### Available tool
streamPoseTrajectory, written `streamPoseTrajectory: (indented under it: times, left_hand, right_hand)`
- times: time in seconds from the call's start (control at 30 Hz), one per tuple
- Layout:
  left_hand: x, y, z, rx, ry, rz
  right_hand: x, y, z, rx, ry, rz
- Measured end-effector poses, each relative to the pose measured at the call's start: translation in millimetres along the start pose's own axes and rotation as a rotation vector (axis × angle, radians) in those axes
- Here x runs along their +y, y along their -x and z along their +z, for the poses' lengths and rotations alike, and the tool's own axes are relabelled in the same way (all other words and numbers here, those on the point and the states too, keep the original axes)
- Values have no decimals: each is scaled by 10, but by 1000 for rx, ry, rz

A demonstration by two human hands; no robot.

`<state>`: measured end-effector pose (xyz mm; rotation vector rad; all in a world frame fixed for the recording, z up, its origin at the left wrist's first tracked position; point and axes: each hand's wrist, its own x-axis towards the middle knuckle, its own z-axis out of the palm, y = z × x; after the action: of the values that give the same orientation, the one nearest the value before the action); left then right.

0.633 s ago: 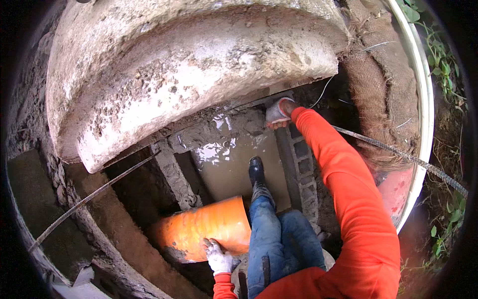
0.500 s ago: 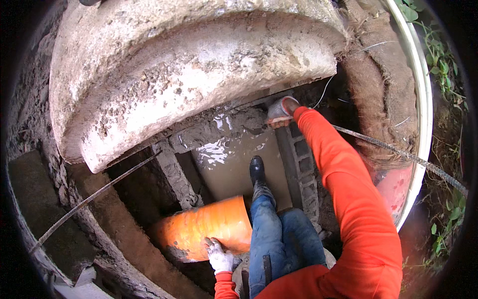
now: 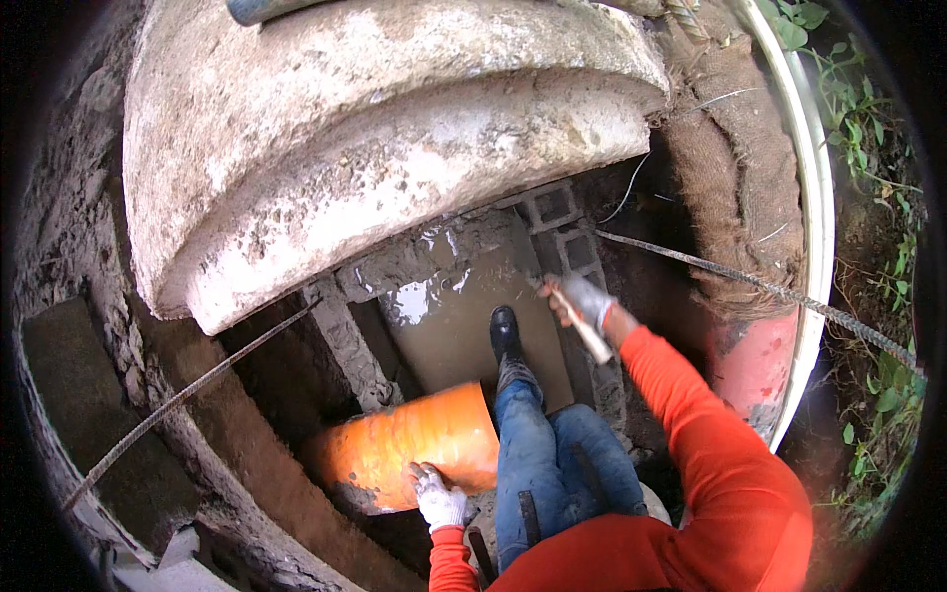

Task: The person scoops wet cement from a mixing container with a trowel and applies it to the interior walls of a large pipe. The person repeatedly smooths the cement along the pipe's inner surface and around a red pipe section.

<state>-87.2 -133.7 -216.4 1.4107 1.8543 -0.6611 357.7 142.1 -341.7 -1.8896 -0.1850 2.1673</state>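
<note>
One gloved hand, the right hand (image 3: 584,298), has its fingers curled around the pale handle of a tool (image 3: 594,341), whose working end is too blurred to make out. Half a second ago that hand reaches to the far corner under the slab; now it is drawn back along the block wall (image 3: 575,235), nearer the body, and the hollow cells at the corner lie uncovered. For the work in hand, this appears to be a break in attention to that corner, while the tool stays firmly in the grip (whether its tip touches the blocks, one cannot tell).

The gloved left hand (image 3: 439,496) has not let go of its place: fingers spread, it rests on the near side of the orange pipe (image 3: 404,444) without closing around it. The pipe lies on its side left of the worker's legs, seemingly steadied or leaned on.

Between hands and slab, one black boot (image 3: 505,331) stands in muddy water (image 3: 464,340), below a rough band of grey mortar (image 3: 419,255). Beyond arches the concrete slab (image 3: 395,118), with a steel bar (image 3: 192,383) at left and burlap (image 3: 735,168) at right.
</note>
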Motion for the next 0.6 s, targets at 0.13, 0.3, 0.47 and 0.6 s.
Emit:
streamPoseTrajectory:
  times: [0.13,0.3,0.47,0.6]
  left_hand:
    - [-50,16,3,-10,13,0]
    - [-58,-29,30,-30,13,21]
    - [-1,-10,-34,-13,12,1]
    - [37,9,-89,-8,30,-12]
  right_hand:
    - [642,18,467,-59,-442,52]
    - [741,-566,838,-173,-868,-6]
    - [458,-22,1164,-59,-221,-16]
    - [532,-11,1036,104,77,-12]
